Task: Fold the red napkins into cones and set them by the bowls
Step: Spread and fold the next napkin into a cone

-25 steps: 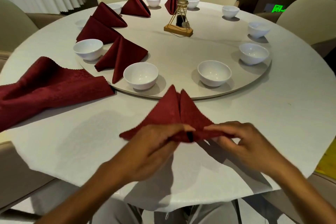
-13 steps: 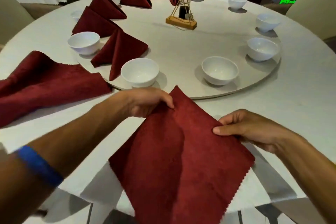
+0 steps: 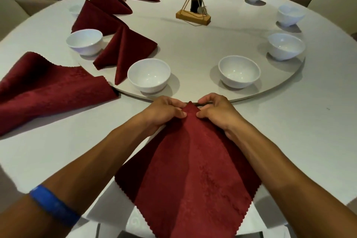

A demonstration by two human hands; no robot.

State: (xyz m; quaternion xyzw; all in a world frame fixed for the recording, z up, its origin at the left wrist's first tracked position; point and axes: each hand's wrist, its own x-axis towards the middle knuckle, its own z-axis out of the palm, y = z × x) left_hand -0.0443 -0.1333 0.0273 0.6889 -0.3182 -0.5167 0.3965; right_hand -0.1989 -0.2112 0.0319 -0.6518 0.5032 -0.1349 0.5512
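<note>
The napkin (image 3: pixel 195 170) is deep red with a faint woven pattern and zigzag-cut edges, same red as the loose pile (image 3: pixel 48 89) at the table's left edge and the cones (image 3: pixel 125 52) on the turntable (image 3: pixel 212 44). Bowls (image 3: pixel 149 75) are plain white, tablecloth (image 3: pixel 299 131) white, turntable off-white. There's a blue wristband (image 3: pixel 55 205), and the holder (image 3: pixel 193 17) mid-turntable is gold with a dark bottle (image 3: pixel 196 4).

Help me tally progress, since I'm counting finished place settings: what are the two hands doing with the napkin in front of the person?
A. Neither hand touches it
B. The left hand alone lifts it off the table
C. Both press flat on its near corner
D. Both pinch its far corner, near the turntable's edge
D: the left hand and right hand both pinch the far tip of the napkin, just short of the turntable.
</note>
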